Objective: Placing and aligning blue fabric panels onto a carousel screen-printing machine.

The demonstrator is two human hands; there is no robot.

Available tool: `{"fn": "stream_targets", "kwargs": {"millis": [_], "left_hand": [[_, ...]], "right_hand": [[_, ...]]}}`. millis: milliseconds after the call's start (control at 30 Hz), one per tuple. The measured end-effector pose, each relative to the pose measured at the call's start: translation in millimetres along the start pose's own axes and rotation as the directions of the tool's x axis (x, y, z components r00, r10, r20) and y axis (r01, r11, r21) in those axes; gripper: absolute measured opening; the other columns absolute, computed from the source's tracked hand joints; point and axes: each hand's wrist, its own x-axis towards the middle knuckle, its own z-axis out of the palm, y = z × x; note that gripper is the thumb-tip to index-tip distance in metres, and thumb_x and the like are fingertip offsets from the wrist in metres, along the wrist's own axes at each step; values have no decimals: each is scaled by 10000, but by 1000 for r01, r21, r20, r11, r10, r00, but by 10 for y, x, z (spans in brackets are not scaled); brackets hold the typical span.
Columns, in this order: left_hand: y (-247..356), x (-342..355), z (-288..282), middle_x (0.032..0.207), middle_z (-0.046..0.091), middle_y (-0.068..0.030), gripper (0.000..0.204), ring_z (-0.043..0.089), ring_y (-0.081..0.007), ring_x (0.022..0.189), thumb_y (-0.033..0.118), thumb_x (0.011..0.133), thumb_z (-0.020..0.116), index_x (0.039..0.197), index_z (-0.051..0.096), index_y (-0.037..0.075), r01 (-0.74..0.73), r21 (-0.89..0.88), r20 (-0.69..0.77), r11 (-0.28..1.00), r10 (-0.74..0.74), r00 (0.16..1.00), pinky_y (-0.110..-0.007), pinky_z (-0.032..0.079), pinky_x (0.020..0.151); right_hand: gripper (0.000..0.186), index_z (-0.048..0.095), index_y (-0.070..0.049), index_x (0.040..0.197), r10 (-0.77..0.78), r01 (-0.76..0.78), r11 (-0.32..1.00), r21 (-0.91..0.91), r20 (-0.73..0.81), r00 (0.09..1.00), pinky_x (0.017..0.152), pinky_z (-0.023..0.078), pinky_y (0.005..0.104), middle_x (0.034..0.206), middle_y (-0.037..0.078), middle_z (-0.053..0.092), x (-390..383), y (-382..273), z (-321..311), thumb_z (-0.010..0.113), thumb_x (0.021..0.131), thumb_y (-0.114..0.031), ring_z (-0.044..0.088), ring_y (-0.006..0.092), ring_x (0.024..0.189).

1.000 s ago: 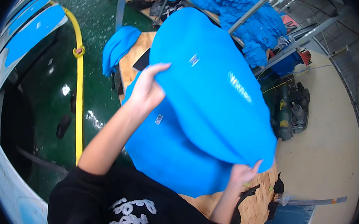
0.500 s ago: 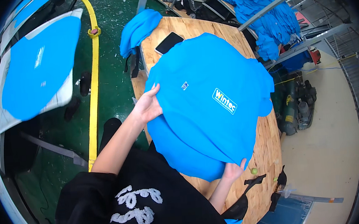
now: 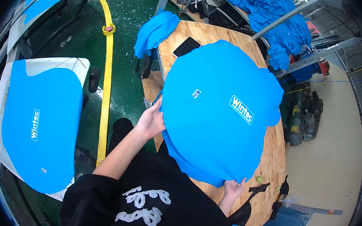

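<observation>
A bright blue fabric piece (image 3: 215,110) with a white printed logo and a small label lies bulged over a wooden tabletop. My left hand (image 3: 151,120) holds its left edge, with the thumb on top and the fingers tucked out of sight beneath. At the near edge my right hand (image 3: 233,189) pinches the cloth between thumb and fingers. The upper layer looks fairly smooth, and further blue folds hang below it along the near left side. What lies under the cloth is hidden.
The wooden table (image 3: 268,178) carries a phone (image 3: 187,46), a bunched blue cloth (image 3: 155,31), a small green ball (image 3: 259,179) and black straps (image 3: 279,197). On the left, a white panel (image 3: 80,66) bears another blue piece. Blue fabric (image 3: 273,14) heaps up behind. A yellow strip (image 3: 106,89) hangs left.
The fabric's upper layer has become smoother and rounder between my hands. My right hand has moved slightly down and shows more fully. The left-hand panel now shows a differently placed blue piece.
</observation>
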Motion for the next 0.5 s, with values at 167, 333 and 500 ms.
{"fn": "stream_targets", "kwargs": {"millis": [167, 333, 500], "left_hand": [[24, -551, -822, 1185, 552, -77, 330, 526, -185, 1075, 276, 911, 501, 1199, 477, 118, -36, 20, -600, 999, 41, 799, -328, 436, 904], [123, -1392, -1299, 1270, 414, -55, 693, 471, -204, 1091, 357, 801, 675, 1350, 270, 234, -434, 166, -762, 886, 395, 513, -326, 426, 879], [221, -1928, -1593, 1216, 410, -25, 674, 470, -202, 1037, 346, 813, 669, 1335, 241, 342, -737, 182, -673, 651, 629, 389, -339, 427, 844]], "right_hand": [[261, 581, -84, 930, -299, 201, 898, -392, -206, 932, 579, 426, 283, 798, 44, 584, 56, -435, -492, 469, 906, -319, 544, 171, 694], [253, 566, -52, 845, -880, 674, 234, -701, 142, 453, 553, 324, 251, 693, 7, 473, 89, -569, 90, 444, 884, -270, 452, 126, 643], [358, 369, -12, 1199, -760, 765, 125, -632, 434, 483, 878, 416, 364, 1140, 136, 482, 135, 636, 1288, 497, 884, -126, 472, 252, 1047]]}}
